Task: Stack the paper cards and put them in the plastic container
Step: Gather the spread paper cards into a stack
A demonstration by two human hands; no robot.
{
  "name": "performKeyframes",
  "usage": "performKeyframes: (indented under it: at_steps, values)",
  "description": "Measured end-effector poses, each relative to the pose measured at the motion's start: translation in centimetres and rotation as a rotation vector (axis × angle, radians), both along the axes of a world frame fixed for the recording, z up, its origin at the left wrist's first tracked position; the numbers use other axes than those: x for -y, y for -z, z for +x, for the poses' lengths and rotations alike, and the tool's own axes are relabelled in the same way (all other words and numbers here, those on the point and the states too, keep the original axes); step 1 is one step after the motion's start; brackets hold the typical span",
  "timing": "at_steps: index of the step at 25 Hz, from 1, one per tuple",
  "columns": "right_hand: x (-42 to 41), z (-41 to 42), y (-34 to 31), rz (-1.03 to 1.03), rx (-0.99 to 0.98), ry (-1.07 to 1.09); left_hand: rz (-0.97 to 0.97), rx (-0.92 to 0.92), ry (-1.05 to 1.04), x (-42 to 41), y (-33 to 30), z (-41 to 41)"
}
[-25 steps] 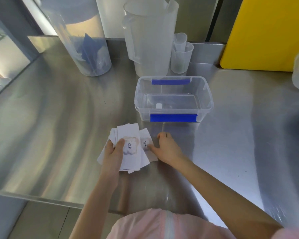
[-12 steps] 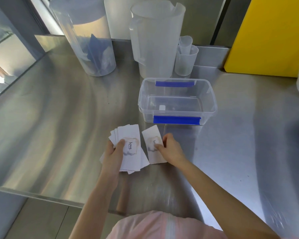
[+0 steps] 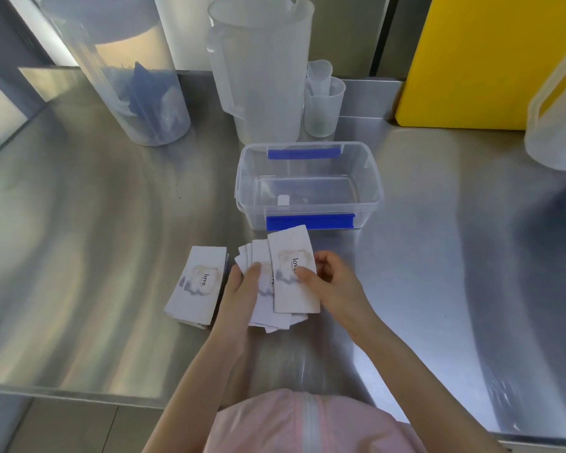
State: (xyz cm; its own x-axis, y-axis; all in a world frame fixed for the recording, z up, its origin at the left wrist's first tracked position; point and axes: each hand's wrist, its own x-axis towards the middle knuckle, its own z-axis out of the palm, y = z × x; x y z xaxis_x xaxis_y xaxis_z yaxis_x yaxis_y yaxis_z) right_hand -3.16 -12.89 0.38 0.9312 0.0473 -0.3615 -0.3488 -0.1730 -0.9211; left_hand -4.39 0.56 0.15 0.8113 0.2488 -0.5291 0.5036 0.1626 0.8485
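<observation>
- Now we are gathering: our left hand (image 3: 242, 289) is gripping a fanned bunch of cards (image 3: 265, 289), thumb on top, while our right hand (image 3: 332, 282) is pinching a single card (image 3: 293, 276) onto it.
- A smaller pile (image 3: 198, 286) is lying flat on the counter (image 3: 95, 256), just left of our left hand.
- Next, we judge, we are needing to add that pile and square the edges.
- The clear, blue-taped plastic container (image 3: 309, 188) is waiting just beyond, on brushed steel; the cards look thin, matte, rectangular.
</observation>
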Motion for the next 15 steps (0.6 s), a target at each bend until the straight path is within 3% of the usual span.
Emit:
performKeyframes:
  at_steps: [3, 6, 12, 15]
  values:
    - [-0.9, -0.7, 0.5, -0.149, 0.019, -0.053, 0.002, 0.010, 0.056, 0.8, -0.2, -0.1]
    - [-1.0, -0.8, 0.8, -0.171, 0.009, -0.082, 0.051, 0.001, 0.104, 1.3, 0.1, -0.3]
    - [-0.2, -1.6, 1.3, -0.052, -0.058, -0.202, -0.047, 0.053, 0.155, 1.4, 1.1, -0.5]
    - [1.2, -1.3, 0.7, -0.165, 0.023, -0.257, -0.048, 0.117, 0.168, 1.0, 1.4, -0.3]
